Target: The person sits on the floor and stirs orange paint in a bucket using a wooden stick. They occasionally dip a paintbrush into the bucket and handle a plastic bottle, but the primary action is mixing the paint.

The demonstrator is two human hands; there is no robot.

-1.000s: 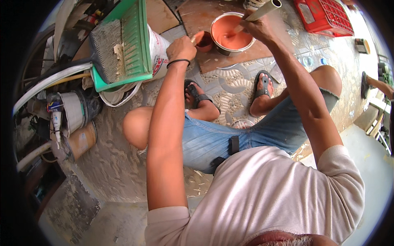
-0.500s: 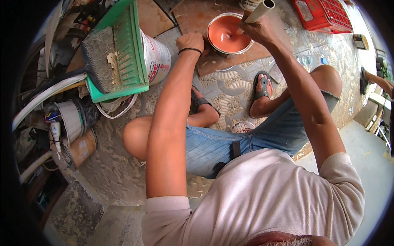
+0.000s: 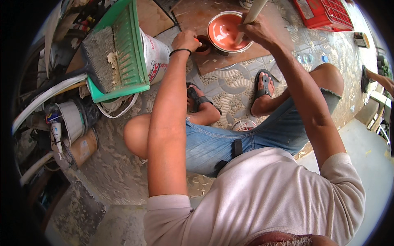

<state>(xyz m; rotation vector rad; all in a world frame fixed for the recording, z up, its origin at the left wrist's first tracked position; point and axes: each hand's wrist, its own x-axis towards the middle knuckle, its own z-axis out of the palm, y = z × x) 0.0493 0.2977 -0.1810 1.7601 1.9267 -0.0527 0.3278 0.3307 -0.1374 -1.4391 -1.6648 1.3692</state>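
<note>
In my right hand [image 3: 257,33] is a pale round stick [image 3: 256,10], like a length of pipe, gripped in a closed fist. Its lower end dips into orange paint [image 3: 223,30] near the right side of an open round can [image 3: 217,51]. Left of the can, my left hand [image 3: 185,41] is closed with its fingers curled. An orange patch shows at its fingertips; whether that is paint or a small object I cannot tell. Those fingertips are beside a small reddish-brown pot [image 3: 203,46], between the hand and the can.
A brown board [image 3: 211,64] lies under the can. To the left, a green dustpan [image 3: 133,61] with a broom head leans by a white bucket [image 3: 158,57]. A red crate [image 3: 324,16] stands at far right. A small tub [image 3: 243,125] sits between my legs.
My left hand has moved left, away from the can, uncovering the small pot. The stick has shifted and its lower end now shows in the paint.
</note>
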